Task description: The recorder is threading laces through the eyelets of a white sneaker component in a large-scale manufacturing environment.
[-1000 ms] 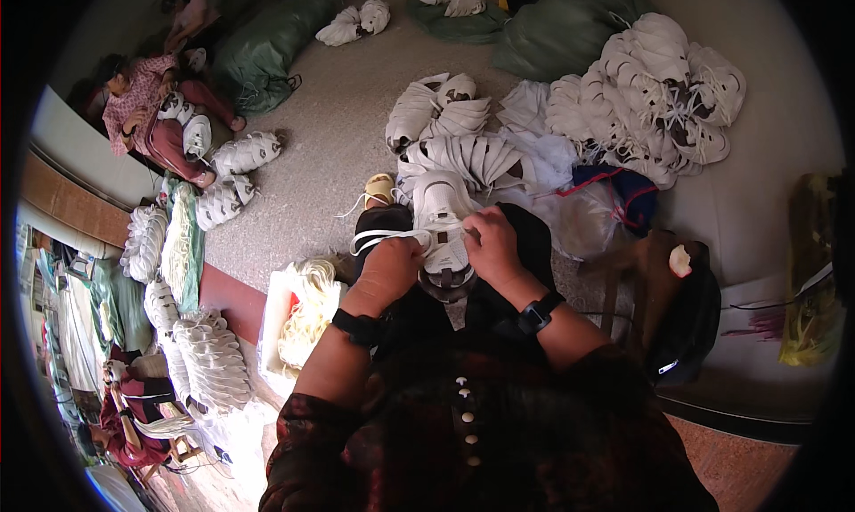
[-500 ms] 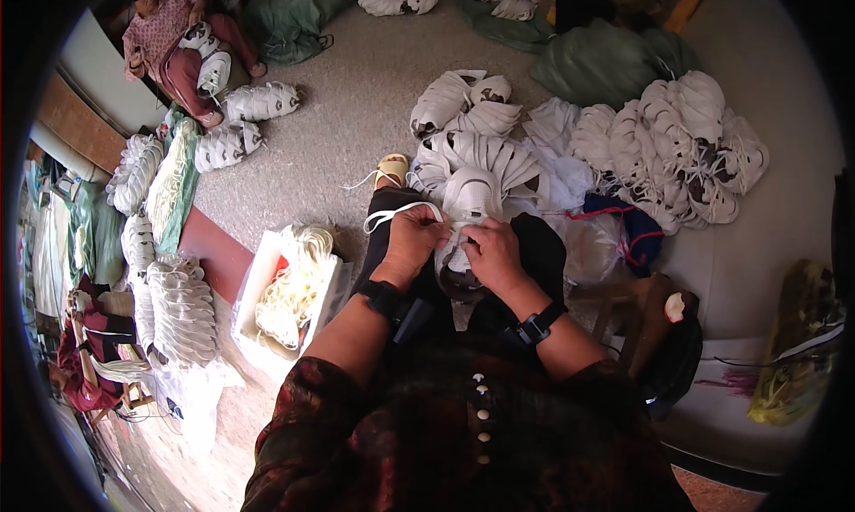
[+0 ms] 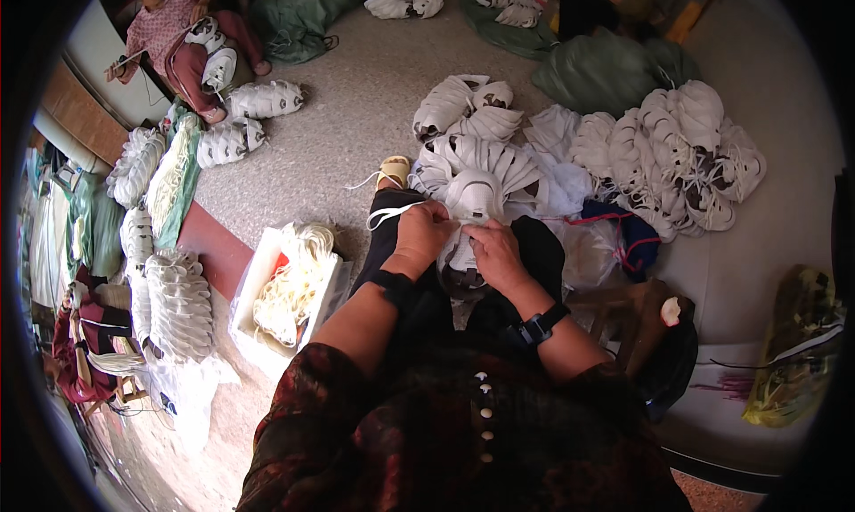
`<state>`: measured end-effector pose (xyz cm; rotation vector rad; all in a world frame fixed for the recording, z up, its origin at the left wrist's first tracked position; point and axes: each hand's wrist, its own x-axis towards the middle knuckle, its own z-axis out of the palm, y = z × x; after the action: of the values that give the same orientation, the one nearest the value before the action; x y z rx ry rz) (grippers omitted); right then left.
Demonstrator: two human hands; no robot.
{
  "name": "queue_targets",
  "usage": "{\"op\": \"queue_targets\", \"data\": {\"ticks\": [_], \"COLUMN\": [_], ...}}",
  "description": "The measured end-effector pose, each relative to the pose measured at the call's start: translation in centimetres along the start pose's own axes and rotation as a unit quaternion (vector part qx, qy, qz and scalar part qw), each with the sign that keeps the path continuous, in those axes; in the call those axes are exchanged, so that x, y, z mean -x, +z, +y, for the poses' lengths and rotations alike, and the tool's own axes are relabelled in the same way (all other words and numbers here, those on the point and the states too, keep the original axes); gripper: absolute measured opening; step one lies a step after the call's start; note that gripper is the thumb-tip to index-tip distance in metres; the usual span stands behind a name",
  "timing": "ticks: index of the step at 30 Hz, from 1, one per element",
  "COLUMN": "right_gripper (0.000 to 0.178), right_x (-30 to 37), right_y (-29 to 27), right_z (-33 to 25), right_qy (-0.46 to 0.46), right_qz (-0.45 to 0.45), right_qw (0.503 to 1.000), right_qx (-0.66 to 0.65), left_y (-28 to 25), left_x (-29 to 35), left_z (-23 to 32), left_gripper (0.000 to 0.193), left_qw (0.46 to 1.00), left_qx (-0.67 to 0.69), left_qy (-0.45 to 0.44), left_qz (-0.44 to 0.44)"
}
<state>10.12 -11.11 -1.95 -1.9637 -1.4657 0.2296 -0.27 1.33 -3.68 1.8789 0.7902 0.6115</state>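
A white lace-up shoe [image 3: 474, 197] rests between my thighs, its toe pointing away from me and its dark-lined opening toward me. My left hand [image 3: 422, 239] is closed in a pinch on a white shoelace [image 3: 386, 215] at the left side of the lacing area. A loop of that lace hangs out to the left of the hand. On the shoe's right side, my right hand [image 3: 496, 254] grips the upper by the eyelets, fingers bent. Both sets of fingertips nearly meet over the shoe, and hide the eyelets there.
Beyond my knees lies a fan of white shoes [image 3: 481, 160], with a larger heap [image 3: 677, 156] at right. A white box [image 3: 328, 300] of laces stands left. Green sacks [image 3: 614, 71] lie farther off. A wooden stool [image 3: 637, 321] is right. Another person [image 3: 183, 31] sits far left.
My left hand has shifted slightly right and turned over the lacing, and the lace loop has dropped lower and smaller. My right hand stays at the shoe. The far-left person's hand has moved outward.
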Motion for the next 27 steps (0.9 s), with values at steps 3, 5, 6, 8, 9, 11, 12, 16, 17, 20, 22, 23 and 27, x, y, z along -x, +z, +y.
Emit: {"op": "queue_targets", "data": {"ticks": [3, 5, 6, 8, 9, 11, 12, 16, 17, 20, 22, 23, 27], "right_gripper": [0.025, 0.021, 0.018, 0.012, 0.007, 0.002, 0.003, 0.002, 0.002, 0.003, 0.004, 0.004, 0.002], "right_x": [-0.5, -0.4, -0.5, -0.8, -0.9, -1.3, -1.4, -1.8, -1.8, -1.7, -1.8, -2.0, -1.7], "right_y": [-0.3, 0.2, 0.3, 0.3, 0.5, 1.1, 1.2, 1.9, 1.7, 1.2, 1.1, 0.9, -1.3], "right_z": [-0.2, 0.1, 0.1, -0.6, -1.0, -1.5, -1.6, -1.1, -1.3, -1.8, -1.9, -1.8, -2.0], "right_qy": [0.001, -0.016, -0.036, -0.022, -0.009, -0.02, -0.03, -0.068, -0.068, -0.105, -0.128, -0.126, -0.197], "right_qz": [-0.011, 0.02, 0.05, 0.037, 0.023, 0.038, 0.055, 0.072, 0.071, 0.048, 0.013, 0.015, -0.043], "right_qw": [1.0, 0.999, 0.997, 0.995, 0.991, 0.988, 0.984, 0.974, 0.974, 0.969, 0.96, 0.96, 0.959], "right_qx": [0.021, 0.032, 0.044, 0.087, 0.131, 0.149, 0.169, 0.206, 0.205, 0.217, 0.25, 0.25, 0.199], "left_y": [0.3, 0.1, -0.2, -0.3, 0.0, 0.1, -0.4, -1.1, -1.0, -1.2, -1.4, -1.5, -1.3], "left_x": [0.7, 1.3, 1.7, 2.3, 2.2, 1.9, 1.6, 0.9, 0.9, 0.9, 0.9, 0.9, 1.3], "left_z": [1.2, 1.9, 2.6, 2.8, 1.8, 1.2, 1.5, 0.4, 0.3, 0.1, 0.4, 0.6, -0.1], "left_gripper": [0.014, 0.014, 0.016, 0.015, 0.014, 0.012, 0.012, 0.014, 0.016, 0.018, 0.017, 0.017, 0.016], "left_qw": [0.984, 0.968, 0.946, 0.946, 0.944, 0.941, 0.971, 0.996, 0.996, 0.996, 0.995, 0.995, 0.997], "left_qx": [-0.159, -0.209, -0.258, -0.262, -0.267, -0.27, -0.202, -0.052, -0.058, -0.034, -0.022, -0.012, 0.01], "left_qy": [0.081, 0.136, 0.191, 0.178, 0.188, 0.201, 0.12, 0.019, 0.035, 0.035, 0.031, 0.025, 0.017], "left_qz": [0.015, -0.016, -0.044, -0.063, -0.046, -0.033, -0.044, -0.077, -0.065, -0.079, -0.091, -0.098, -0.081]}}
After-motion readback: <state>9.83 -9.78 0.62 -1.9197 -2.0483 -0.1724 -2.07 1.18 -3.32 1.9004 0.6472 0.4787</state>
